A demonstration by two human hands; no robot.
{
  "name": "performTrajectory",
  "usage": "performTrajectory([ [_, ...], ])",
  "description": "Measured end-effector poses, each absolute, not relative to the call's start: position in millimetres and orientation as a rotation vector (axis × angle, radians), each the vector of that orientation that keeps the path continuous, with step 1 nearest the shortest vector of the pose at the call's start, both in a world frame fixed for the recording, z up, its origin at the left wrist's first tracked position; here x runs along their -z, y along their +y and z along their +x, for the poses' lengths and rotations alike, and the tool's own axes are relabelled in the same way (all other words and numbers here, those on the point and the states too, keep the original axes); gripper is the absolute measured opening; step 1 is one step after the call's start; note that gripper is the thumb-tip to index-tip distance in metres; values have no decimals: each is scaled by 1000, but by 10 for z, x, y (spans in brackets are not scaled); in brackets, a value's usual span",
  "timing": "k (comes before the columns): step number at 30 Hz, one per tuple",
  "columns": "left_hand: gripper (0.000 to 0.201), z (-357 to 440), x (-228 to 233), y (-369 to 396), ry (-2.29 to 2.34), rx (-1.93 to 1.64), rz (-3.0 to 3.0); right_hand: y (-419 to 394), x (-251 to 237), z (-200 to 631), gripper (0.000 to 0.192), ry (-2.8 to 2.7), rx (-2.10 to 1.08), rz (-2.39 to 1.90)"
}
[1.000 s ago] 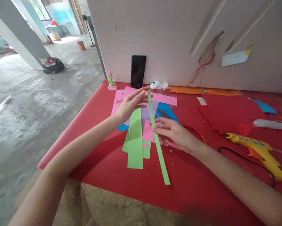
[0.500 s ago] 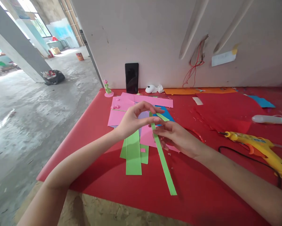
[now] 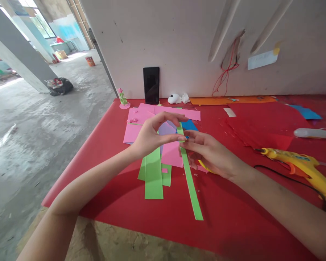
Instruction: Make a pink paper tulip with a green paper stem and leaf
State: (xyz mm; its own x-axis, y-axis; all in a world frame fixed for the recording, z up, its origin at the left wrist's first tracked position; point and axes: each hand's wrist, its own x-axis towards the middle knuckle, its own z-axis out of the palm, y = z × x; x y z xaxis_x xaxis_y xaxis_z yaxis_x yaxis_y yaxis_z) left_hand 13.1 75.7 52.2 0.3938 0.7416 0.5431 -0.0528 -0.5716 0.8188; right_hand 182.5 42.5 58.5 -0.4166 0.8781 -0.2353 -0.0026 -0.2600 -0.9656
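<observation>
A: Item one, the held piece?

B: Green paper strip (image 3: pixel 190 181), long and narrow. Its top end is pinched between both hands above the table; its lower end reaches down toward the near edge of the red table cover (image 3: pixel 103 145).

A: Left hand?

B: Left hand (image 3: pixel 152 136), thumb and fingers curled, closed on the folded top end of the strip. Forefinger arches over the top, thumb sits beneath.

A: Right hand?

B: Right hand (image 3: pixel 209 154), fingertips meeting the left hand's, closed on the strip just below the fold. Palm faces left.

A: Beneath the hands?

B: Wide green paper pieces (image 3: pixel 153 177), lying flat and overlapping, just left of the strip. Pink paper sheets (image 3: pixel 141 119) behind them, with a lilac sheet (image 3: pixel 166 128) and a blue sheet (image 3: pixel 190 125) partly covered.

A: Right side of the table?

B: Yellow glue gun (image 3: pixel 301 166) lying on its side, black cord running from it. A white glue bottle (image 3: pixel 313 133) lies beyond it. Red paper sheet (image 3: pixel 263 125) spread flat; orange sheet (image 3: pixel 230 100) along the wall.

A: Back edge?

B: Black phone (image 3: pixel 151 85) leaning upright against the white wall. A small paper flower model (image 3: pixel 123 99) on a pink base stands at the far left corner. A white crumpled object (image 3: pixel 177 98) sits right of the phone; I cannot tell what it is.
</observation>
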Motion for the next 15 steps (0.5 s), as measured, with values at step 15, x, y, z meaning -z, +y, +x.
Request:
performTrajectory([
  [15, 20, 95, -621, 789, 733, -1421, 1703, 362, -603, 1826, 33, -1575, -1605, -1167],
])
